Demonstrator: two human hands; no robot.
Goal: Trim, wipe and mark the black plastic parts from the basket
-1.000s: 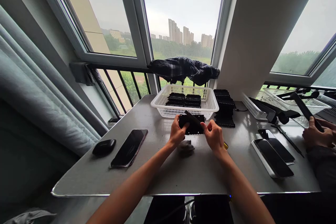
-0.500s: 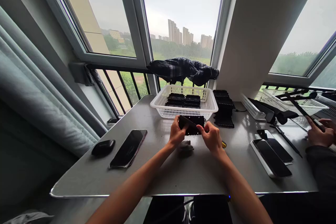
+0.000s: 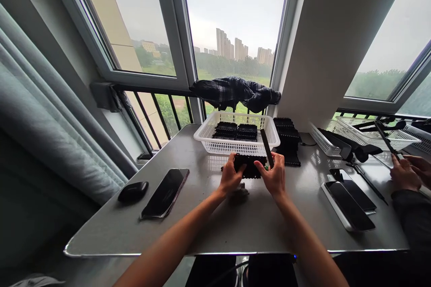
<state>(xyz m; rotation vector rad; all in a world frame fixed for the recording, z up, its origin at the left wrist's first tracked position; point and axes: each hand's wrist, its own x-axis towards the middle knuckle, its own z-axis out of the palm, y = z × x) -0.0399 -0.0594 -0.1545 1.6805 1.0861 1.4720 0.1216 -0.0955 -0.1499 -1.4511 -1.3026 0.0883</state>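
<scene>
My left hand [image 3: 230,175] is closed on the left end of a black plastic part [image 3: 249,167] with a knobbly, toothed edge, held above the table. On the other end, the thumb of my right hand [image 3: 274,175] presses against the same part. My right hand also grips what looks like a flat file [image 3: 267,147], its dark blade sticking up and leaning left. A bit of green shows by those fingers; the rest of the handle is hidden. Below the part, a small crumpled grey item [image 3: 239,193] lies on the table.
Behind my hands stands a white basket [image 3: 222,148] holding similar black parts, with more stacked [image 3: 288,139] beside it. A phone [image 3: 164,193] and a black mouse-shaped object [image 3: 133,192] lie left. Stacked phones [image 3: 350,204] lie right, near another person's hands [image 3: 406,172].
The file has swung from lying across the black part to standing up in my right hand. The part has shifted slightly right and down in view.
</scene>
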